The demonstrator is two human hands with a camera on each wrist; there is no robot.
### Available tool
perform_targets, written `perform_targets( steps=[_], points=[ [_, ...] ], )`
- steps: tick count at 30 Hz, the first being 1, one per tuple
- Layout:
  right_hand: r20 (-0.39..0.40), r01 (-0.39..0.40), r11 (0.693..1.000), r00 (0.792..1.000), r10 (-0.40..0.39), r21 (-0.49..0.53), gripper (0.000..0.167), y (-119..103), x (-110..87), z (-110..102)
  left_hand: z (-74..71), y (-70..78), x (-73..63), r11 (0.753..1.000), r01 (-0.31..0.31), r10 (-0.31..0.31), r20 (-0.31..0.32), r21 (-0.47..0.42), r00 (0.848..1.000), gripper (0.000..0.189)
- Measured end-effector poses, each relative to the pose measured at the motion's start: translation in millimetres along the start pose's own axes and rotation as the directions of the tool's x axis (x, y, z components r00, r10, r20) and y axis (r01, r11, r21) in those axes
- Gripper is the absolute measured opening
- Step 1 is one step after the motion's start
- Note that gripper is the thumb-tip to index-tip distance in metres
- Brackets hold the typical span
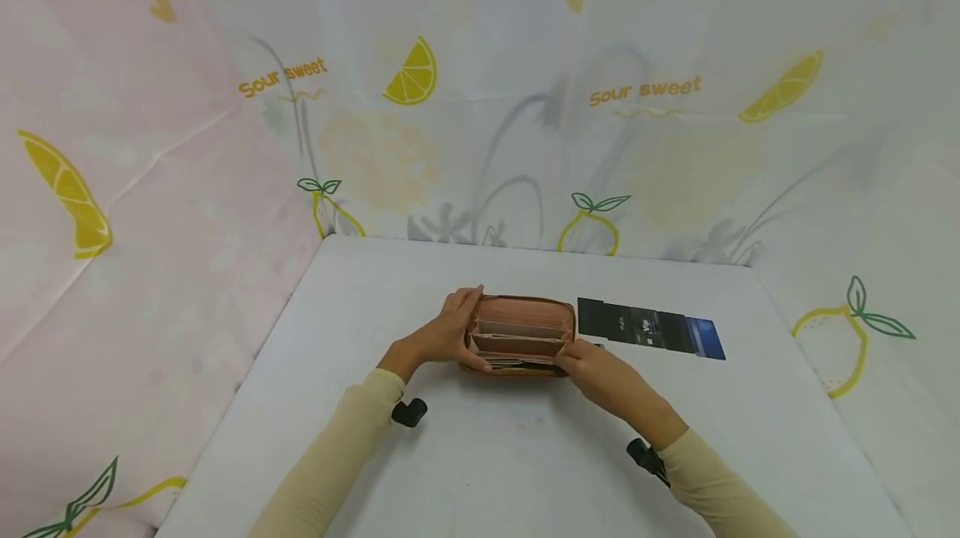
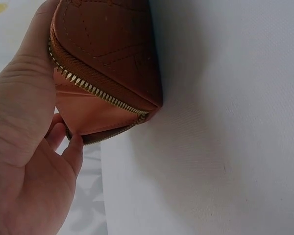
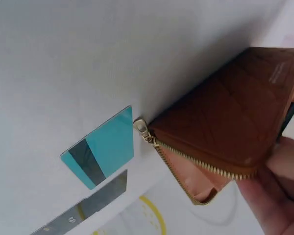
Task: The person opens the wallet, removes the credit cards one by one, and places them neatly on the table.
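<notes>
A brown zip-around wallet (image 1: 525, 338) stands unzipped on the white table, its compartments spread and facing up. My left hand (image 1: 447, 331) grips its left end, thumb at the front panel and fingers toward the back panel; the left wrist view shows the brass zip teeth (image 2: 98, 93) beside that hand. At the wallet's right front corner, my right hand (image 1: 603, 376) pinches the edge. Close to those fingers, a black card edge (image 3: 288, 119) sticks up from the front side. Several cards fill the front slots, mostly hidden. The zip pull (image 3: 141, 127) hangs at the right end.
A teal card with a dark stripe (image 3: 115, 144) lies on the table near the wallet's right end. Farther right, an overlapping row of dark cards (image 1: 633, 326) ends in a blue card (image 1: 707, 338). Lemon-print cloth (image 1: 480, 146) stands behind the table.
</notes>
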State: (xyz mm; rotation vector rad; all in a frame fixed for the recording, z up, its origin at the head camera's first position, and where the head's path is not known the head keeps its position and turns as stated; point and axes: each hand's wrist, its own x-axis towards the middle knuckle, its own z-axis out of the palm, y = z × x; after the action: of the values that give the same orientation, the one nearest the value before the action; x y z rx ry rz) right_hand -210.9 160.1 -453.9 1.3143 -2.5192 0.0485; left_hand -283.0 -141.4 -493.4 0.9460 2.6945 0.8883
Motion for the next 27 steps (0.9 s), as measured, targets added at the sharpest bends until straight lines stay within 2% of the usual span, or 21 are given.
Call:
perform_targets(
  steps=[3, 6, 9, 13, 18, 27],
  points=[
    [-0.067, 0.011, 1.000, 0.998, -0.012, -0.006, 0.026, 0, 0.4, 3, 0.9, -0.3, 0.4, 1.000, 0.001, -0.001, 0.001, 0.004, 1.000, 0.133],
    [-0.158, 0.029, 1.000, 0.987, -0.030, -0.005, 0.031, 0, 2.5, 8, 2.1, -0.4, 0.4, 1.000, 0.003, -0.003, 0.001, 0.012, 1.000, 0.132],
    [-0.214, 0.034, 0.999, 0.976, -0.031, 0.009, 0.035, -1, 5.8, 12, 2.8, -0.2, 0.1, 1.000, 0.007, -0.007, -0.005, 0.010, 1.000, 0.133],
    [-0.257, 0.019, 1.000, 0.966, -0.013, 0.023, 0.026, -2, 9.8, 13, 3.5, -0.8, 0.7, 1.000, 0.017, -0.017, -0.008, 0.013, 1.000, 0.134],
    [-0.276, 0.035, 0.997, 0.961, -0.016, 0.065, 0.017, -6, 13.1, 12, 4.6, -1.4, 1.2, 1.000, 0.015, -0.015, -0.001, 0.004, 1.000, 0.134],
    [-0.210, -0.018, 0.994, 0.977, 0.041, 0.112, 0.013, -15, 15.5, 10, 7.2, -2.3, 0.4, 1.000, -0.003, 0.003, -0.021, 0.010, 1.000, 0.134]
  ],
)
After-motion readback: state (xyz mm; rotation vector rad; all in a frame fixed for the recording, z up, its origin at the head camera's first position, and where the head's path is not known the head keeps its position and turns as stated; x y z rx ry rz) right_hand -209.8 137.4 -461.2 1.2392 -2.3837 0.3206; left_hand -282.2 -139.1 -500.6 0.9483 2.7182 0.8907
